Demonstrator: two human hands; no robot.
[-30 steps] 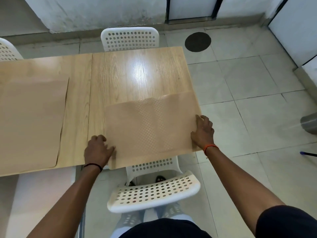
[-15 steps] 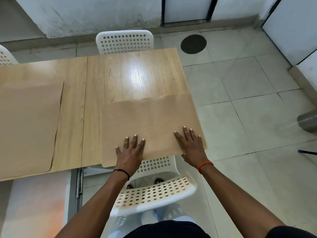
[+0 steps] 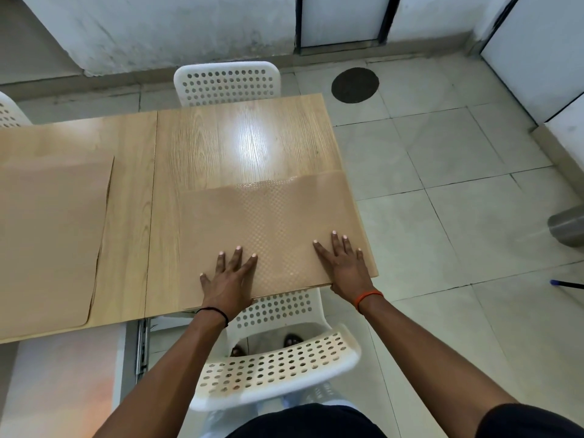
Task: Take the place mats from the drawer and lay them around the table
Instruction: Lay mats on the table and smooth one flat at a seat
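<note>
A tan textured place mat [image 3: 271,222] lies flat at the near right corner of the wooden table [image 3: 227,143]. My left hand [image 3: 229,279] presses on the mat's near edge with fingers straight and spread. My right hand [image 3: 344,265] lies flat on the mat near its right corner, fingers straight. Another tan place mat [image 3: 47,245], with more mat edges showing under it, lies on the left part of the table.
A white perforated chair [image 3: 271,371] stands between me and the table edge. A second white chair [image 3: 226,82] is tucked in at the far side, and a third [image 3: 8,110] shows at far left. A metal drawer rail [image 3: 142,346] hangs under the table.
Both hands left the mat's side edges, where they gripped it, and now lie flat on top near its front edge. The mat has settled square with the table corner.
</note>
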